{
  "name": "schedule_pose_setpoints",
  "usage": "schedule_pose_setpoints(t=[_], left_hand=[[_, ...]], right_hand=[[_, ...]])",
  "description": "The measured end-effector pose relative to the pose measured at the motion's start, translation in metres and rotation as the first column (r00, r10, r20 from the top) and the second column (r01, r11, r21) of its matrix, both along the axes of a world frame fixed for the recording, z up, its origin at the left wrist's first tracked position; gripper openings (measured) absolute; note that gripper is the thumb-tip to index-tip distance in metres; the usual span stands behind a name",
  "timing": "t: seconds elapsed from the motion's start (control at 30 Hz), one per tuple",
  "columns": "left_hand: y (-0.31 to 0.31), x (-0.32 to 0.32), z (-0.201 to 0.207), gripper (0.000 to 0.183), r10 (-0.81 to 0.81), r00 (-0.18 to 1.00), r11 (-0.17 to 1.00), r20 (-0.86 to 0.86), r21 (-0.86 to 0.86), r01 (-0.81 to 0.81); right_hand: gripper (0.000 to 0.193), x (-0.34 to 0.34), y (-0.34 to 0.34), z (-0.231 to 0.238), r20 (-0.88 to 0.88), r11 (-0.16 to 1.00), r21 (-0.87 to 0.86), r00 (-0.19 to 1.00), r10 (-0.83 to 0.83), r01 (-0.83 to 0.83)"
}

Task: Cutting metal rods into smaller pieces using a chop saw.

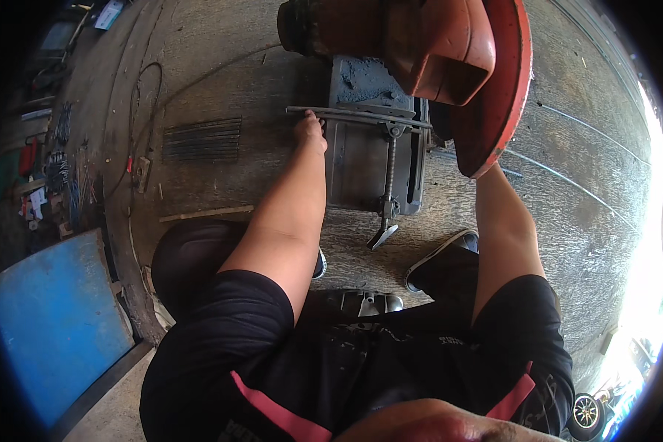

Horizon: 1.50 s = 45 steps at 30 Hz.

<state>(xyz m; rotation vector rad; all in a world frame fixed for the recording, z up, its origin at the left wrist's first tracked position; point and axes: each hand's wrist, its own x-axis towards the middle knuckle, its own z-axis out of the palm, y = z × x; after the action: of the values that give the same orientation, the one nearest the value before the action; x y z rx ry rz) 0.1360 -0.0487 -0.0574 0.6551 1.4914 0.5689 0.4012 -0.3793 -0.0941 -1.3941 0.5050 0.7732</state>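
Note:
A red chop saw (438, 44) with a round red blade guard (514, 96) stands over its dark metal base (357, 166). Across the base's clamp lies a thin metal rod (353, 115). My left hand (311, 134) is closed at the rod's left end, its fingertips against it. The clamp's threaded screw (391, 166) runs back toward me and ends in a crank handle (382, 236). My right forearm (502, 214) reaches up behind the blade guard, which hides my right hand.
Several cut rods (203, 138) lie side by side left of the saw. A cable (214, 71) trails leftward over the board floor. Long thin rods (567, 180) extend at right. A blue panel (62, 317) sits at lower left; my shoes (442, 258) flank the crank.

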Motion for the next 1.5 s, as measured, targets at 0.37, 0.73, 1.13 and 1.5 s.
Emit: schedule_pose_setpoints(t=[0.37,0.73,1.13,1.5], left_hand=[[-0.02,0.01,0.016,0.042,-0.096,0.94,0.949,-0.326,0.256,0.186],[0.005,0.006,-0.007,0.036,-0.024,0.991,0.996,-0.13,0.086,0.036],[-0.009,0.022,0.018,0.048,0.173,0.982,0.981,-0.07,0.107,-0.165],[0.003,0.018,0.02,0.048,0.302,0.927,0.947,0.221,0.042,-0.318]], right_hand=[[0.033,0.003,-0.004,0.008,-0.229,0.957,0.222,0.964,-0.137,0.189],[0.027,0.005,0.012,0.002,0.075,0.971,-0.102,0.972,0.223,-0.215],[0.027,-0.007,0.017,0.007,0.0,0.999,0.023,1.0,-0.023,0.023],[0.027,-0.014,0.022,0.001,-0.048,0.988,0.119,0.995,-0.092,0.097]])
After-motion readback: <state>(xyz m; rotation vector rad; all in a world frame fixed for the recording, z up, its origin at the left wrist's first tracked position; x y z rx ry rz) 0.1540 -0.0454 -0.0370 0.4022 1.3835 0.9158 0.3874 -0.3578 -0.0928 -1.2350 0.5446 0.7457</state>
